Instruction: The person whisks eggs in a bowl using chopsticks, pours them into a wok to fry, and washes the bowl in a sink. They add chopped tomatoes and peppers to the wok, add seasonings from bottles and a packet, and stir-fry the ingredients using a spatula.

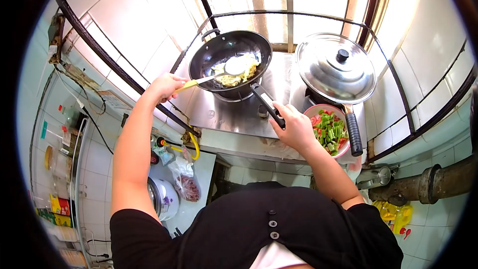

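Observation:
My left hand (166,88) is wrapped round the yellow handle of a spatula (191,84), whose metal head lies in the wok among yellow cooked egg (230,79). The black wok (203,56) rests on the left burner of the steel stove. My right hand (294,125) grips the wok's black handle (262,100), which points down and to the right. Just right of that hand is a pink-rimmed bowl (343,153) of chopped green and red vegetables (328,132).
A second pan with a domed steel lid (318,67) sits at the right, its black handle (353,132) jutting towards me. A metal rail (294,14) curves behind the stove. Lower left are a yellow hose (197,149), a plastic bag (185,177) and a white appliance (169,200).

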Demonstrator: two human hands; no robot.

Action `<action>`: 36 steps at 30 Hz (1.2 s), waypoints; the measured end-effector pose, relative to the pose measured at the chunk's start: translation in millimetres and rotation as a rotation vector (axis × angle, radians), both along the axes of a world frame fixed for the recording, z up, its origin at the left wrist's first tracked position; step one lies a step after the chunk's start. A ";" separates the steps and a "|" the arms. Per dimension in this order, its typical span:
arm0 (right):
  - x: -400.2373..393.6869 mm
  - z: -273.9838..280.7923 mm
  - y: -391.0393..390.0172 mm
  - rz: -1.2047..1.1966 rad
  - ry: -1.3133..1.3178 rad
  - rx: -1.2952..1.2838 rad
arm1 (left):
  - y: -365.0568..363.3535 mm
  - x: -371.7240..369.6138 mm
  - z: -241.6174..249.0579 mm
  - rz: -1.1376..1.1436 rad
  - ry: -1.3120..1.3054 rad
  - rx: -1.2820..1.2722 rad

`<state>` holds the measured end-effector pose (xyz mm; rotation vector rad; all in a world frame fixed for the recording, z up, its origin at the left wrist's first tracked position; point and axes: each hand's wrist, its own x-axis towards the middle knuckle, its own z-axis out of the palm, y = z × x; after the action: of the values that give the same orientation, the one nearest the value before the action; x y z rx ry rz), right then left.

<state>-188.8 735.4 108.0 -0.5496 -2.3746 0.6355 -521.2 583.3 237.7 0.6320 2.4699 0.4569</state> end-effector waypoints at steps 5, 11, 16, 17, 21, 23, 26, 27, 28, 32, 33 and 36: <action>-1.4 -4.8 1.2 0.014 0.021 0.035 | 11.7 18.5 -10.3 0.055 -0.034 0.038; 1.1 1.7 -0.8 -0.003 -0.032 -0.001 | 1.8 1.9 6.5 0.022 -0.004 0.078; 1.3 -0.4 -1.3 -0.011 -0.019 -0.006 | -19.7 5.5 30.4 0.079 0.030 -0.028; 1.0 -0.8 -0.9 -0.014 -0.020 -0.012 | -21.4 4.3 31.4 0.081 0.038 -0.058; -1.3 -4.3 -0.8 -0.008 -0.003 0.005 | -10.1 10.8 9.8 0.039 0.010 -0.122; -3.1 -7.5 0.1 -0.003 0.018 0.023 | -1.7 25.8 2.8 0.055 0.060 -0.094; -1.4 -8.1 1.2 0.002 0.016 0.038 | -4.0 20.8 6.6 -0.001 0.135 -0.020; -0.4 -5.4 1.0 0.001 0.002 0.042 | -4.2 16.7 8.2 -0.027 0.167 0.011; 0.1 -4.1 0.3 0.000 -0.011 0.043 | -4.4 16.2 6.6 0.004 0.138 0.051; -1.0 -6.2 0.9 0.004 -0.002 0.034 | -1.8 30.6 7.5 0.046 0.054 0.103; -0.3 -5.3 0.5 0.004 -0.008 0.036 | 1.0 32.1 6.1 0.028 0.040 0.068; 1.1 -3.9 0.7 0.001 -0.036 0.044 | 4.9 39.8 -1.0 -0.005 0.013 -0.012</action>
<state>-187.7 736.1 104.1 -0.5450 -2.4170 0.5769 -481.4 588.2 236.7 0.6385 2.4811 0.4374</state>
